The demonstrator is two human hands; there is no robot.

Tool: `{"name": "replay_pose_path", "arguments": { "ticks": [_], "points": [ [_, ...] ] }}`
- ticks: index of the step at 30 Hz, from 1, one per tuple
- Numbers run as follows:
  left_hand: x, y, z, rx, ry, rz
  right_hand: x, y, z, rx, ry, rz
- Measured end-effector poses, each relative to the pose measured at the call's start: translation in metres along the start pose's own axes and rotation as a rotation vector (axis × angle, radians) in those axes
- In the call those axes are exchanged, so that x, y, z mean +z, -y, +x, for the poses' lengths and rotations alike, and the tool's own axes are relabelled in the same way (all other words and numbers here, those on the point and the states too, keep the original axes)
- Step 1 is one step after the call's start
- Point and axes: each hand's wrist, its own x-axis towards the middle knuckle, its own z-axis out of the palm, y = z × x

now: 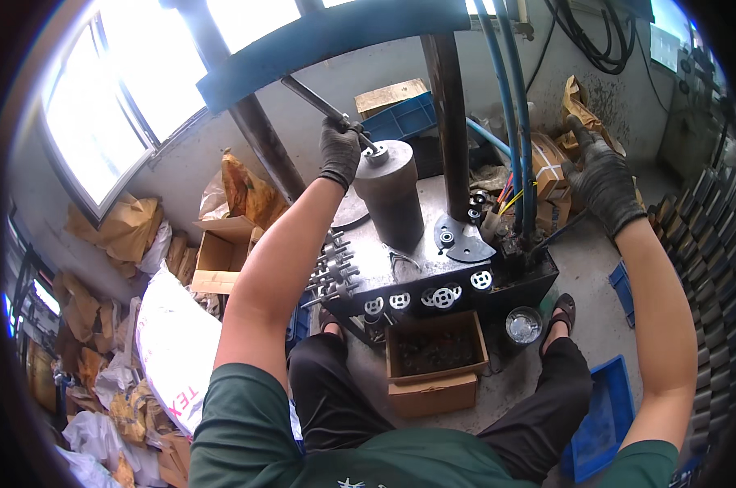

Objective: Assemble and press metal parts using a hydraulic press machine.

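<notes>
My left hand [340, 151], in a dark grey glove, is closed around a slanting metal rod [315, 98]. The rod's lower end meets the top of an upright steel cylinder [390, 191] on the press table [360, 264]. On the right, my gloved right hand [605, 180] is raised beside the blue hoses [524, 122], thumb and a finger apart, with nothing visible in it. A dark fan-shaped plate [464, 240] with a ring on it lies right of the cylinder. Several round slotted metal discs [443, 298] line the table's front side.
Dark press columns [447, 106] rise beneath a blue crossbeam [327, 45]. Metal shafts [333, 268] stick out at the table's left. Between my feet sits a cardboard box of dark parts [437, 350], with a metal can [523, 325] nearby. A blue crate [600, 419] lies at lower right.
</notes>
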Motion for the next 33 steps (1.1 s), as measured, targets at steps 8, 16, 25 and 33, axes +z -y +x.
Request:
{"name": "replay_pose_path", "arguments": {
  "ticks": [8,16,25,33],
  "points": [
    [-0.009,0.009,0.012,0.157,-0.074,0.396,0.012,0.012,0.041,0.137,0.228,-0.045],
    [0.005,-0.012,0.006,0.181,0.017,0.59,0.006,0.008,0.022,0.084,0.157,-0.094],
    [0.012,-0.017,0.01,0.17,0.106,0.68,-0.012,-0.003,-0.038,-0.028,0.171,-0.073],
    [0.009,-0.019,0.007,0.168,0.102,0.656,-0.059,0.016,-0.125,-0.251,0.725,-0.111]
  ]
}}
